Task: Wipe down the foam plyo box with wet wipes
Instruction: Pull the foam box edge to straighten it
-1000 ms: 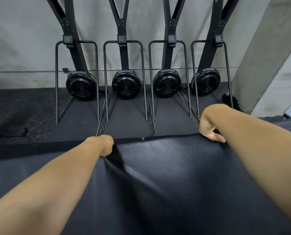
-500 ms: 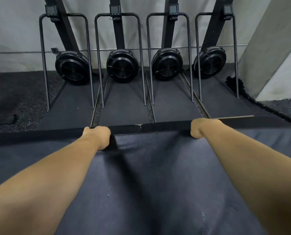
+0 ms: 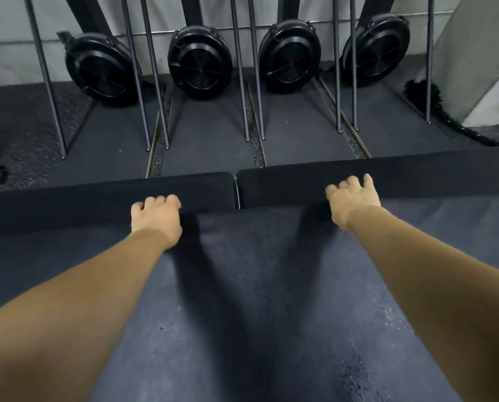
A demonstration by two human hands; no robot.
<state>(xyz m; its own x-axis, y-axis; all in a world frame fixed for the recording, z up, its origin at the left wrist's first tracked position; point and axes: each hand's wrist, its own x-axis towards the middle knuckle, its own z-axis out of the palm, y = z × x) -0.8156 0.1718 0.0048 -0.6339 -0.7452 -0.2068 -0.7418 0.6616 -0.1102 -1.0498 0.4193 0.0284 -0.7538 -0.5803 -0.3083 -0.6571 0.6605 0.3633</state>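
A large dark grey vinyl-skinned foam plyo box fills the lower half of the head view, its broad top spreading out beneath both bare forearms, which cast dark shadows on it, with pale scuffs and specks towards the near right. Along its far edge lie two black fabric bands, the left band and the right band, set end to end with a narrow gap between them near the middle. The left hand sits knuckles up at the near edge of the left band, fingers curled down onto it; whether they pinch the fabric cannot be told, as the tips are hidden and blurred. The right hand rests on the near edge of the right band with its fingers bent and slightly spread, tips touching the fabric and clasping nothing that shows. Beyond the box, dark rubber floor mats run back to a pale wall, where four round black fan housings stand in a row, each flanked by thin upright metal rods. To the far right rises a grey concrete pillar, and a frayed black rope lies along its base, trailing towards the box
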